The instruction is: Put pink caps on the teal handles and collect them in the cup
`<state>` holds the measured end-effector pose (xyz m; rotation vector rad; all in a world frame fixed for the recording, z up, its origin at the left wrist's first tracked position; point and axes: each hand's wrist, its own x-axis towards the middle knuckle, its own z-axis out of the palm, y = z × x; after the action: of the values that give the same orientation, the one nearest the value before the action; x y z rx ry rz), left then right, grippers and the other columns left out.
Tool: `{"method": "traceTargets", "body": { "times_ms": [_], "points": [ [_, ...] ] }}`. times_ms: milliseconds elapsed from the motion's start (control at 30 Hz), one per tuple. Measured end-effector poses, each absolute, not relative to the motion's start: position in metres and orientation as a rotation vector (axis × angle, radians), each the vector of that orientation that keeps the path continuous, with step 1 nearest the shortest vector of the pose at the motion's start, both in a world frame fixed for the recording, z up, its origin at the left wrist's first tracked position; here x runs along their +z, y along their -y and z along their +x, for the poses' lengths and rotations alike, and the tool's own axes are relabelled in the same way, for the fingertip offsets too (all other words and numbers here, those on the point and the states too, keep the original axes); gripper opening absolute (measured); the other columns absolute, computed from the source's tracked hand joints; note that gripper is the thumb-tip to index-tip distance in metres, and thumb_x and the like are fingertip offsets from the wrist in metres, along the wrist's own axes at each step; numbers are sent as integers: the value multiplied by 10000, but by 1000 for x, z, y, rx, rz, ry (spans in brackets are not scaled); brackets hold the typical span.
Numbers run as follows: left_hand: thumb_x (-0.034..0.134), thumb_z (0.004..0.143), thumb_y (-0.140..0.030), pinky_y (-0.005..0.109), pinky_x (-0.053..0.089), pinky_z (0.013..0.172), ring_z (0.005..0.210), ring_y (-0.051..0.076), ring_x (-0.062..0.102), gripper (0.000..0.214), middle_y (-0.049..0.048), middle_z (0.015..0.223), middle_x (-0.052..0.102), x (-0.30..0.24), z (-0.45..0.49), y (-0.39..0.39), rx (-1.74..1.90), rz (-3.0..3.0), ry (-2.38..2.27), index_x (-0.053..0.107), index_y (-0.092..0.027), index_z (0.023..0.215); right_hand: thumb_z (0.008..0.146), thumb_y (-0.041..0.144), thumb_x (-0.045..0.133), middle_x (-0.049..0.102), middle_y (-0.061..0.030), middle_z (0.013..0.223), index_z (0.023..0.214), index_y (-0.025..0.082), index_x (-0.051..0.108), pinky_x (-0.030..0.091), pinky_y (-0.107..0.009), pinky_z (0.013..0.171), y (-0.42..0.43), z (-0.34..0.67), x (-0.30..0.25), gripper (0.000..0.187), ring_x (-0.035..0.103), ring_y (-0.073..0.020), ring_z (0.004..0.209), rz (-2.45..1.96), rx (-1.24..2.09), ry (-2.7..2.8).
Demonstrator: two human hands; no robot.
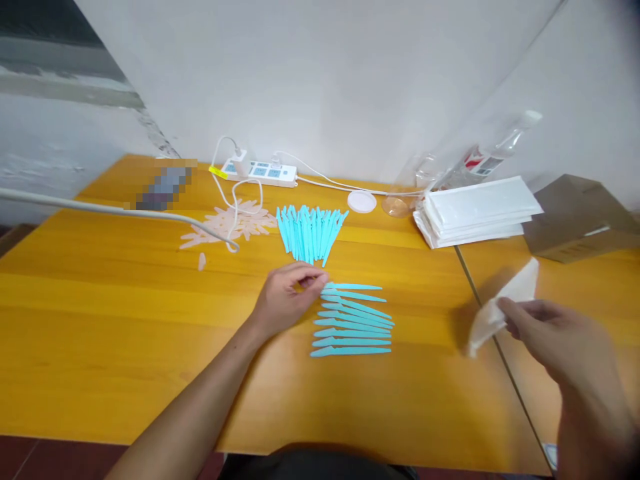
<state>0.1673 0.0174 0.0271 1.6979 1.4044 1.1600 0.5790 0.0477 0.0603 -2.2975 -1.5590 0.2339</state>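
Note:
My left hand point(287, 293) rests on the yellow table point(125, 320), fingers curled, its fingertips touching the left ends of a row of several turquoise plastic knives point(353, 320) laid side by side. Whether it grips one I cannot tell. Behind that row lies a bigger heap of the same turquoise knives point(310, 230). My right hand point(555, 340) is lifted at the right and pinches a white plastic sleeve point(505, 303) that is blurred by motion.
A pile of pale pink plastic pieces point(235, 223) lies left of the heap, under a white cable. At the back are a power strip point(263, 172), a white lid point(361, 201), a stack of white packets point(475, 210), a clear bottle point(480, 160) and a cardboard box point(580, 217).

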Motion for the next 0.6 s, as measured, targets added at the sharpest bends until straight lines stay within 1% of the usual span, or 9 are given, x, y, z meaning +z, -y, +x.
{"method": "traceTargets", "body": {
  "times_ms": [100,200,267,333,400,467,500,533,600],
  "points": [
    [601,886,-408,253,532,753,821,157,690,292,54,961,758,41,213,-21,898,1678,-1232,736,-194,1031,724,438,614,619,-24,482,498,207,606,400,-294,475,-59,539,68,322,566,-184,472,-2357,496,1409],
    [701,765,-511,307,543,827,942,218,698,565,93,1103,740,46,264,-40,692,1699,-1168,657,-182,1221,737,396,598,560,-9,450,487,189,547,368,-270,470,-72,515,62,328,506,-148,461,-2266,604,1398],
    [717,756,-407,318,538,842,950,229,694,479,90,1071,744,43,290,-61,667,1676,-1150,672,-175,1172,768,427,587,568,-19,468,528,175,568,392,-271,490,-76,510,55,348,509,-148,470,-2195,660,1407],
    [645,791,-242,298,544,793,865,206,703,253,69,940,753,38,307,-84,649,1622,-1145,702,-158,1022,807,494,573,662,-59,622,715,150,663,471,-293,584,-76,512,48,368,592,-181,575,-2038,596,1523],
    [550,822,-148,257,548,699,749,163,703,204,56,851,741,35,314,-103,621,1570,-1134,678,-138,981,771,582,627,711,-149,1048,1135,133,652,517,-385,822,-74,516,43,579,664,-281,926,-1757,422,1840],
    [517,846,-142,220,535,614,661,128,687,213,55,828,731,34,314,-117,593,1538,-1104,644,-120,1016,658,622,739,461,-201,1464,1476,148,369,364,-517,1078,-74,516,40,1015,446,-382,1327,-1480,233,2202],
    [528,849,-155,208,525,587,633,118,676,202,53,814,725,34,313,-122,578,1531,-1085,637,-115,1014,616,616,778,335,-204,1548,1539,147,232,258,-561,1140,-76,514,38,1170,314,-405,1416,-1388,171,2336],
    [554,843,-174,200,513,567,612,112,663,184,47,790,717,34,311,-126,564,1534,-1069,640,-112,993,602,595,797,284,-205,1572,1560,145,150,194,-586,1161,-79,512,36,1240,254,-415,1443,-1345,144,2418],
    [619,807,-210,190,478,535,576,106,626,155,22,721,689,35,304,-132,545,1564,-1062,660,-119,926,669,494,775,382,-197,1522,1561,153,138,243,-582,1144,-89,505,32,1148,359,-400,1395,-1319,185,2459]
  ]
}}
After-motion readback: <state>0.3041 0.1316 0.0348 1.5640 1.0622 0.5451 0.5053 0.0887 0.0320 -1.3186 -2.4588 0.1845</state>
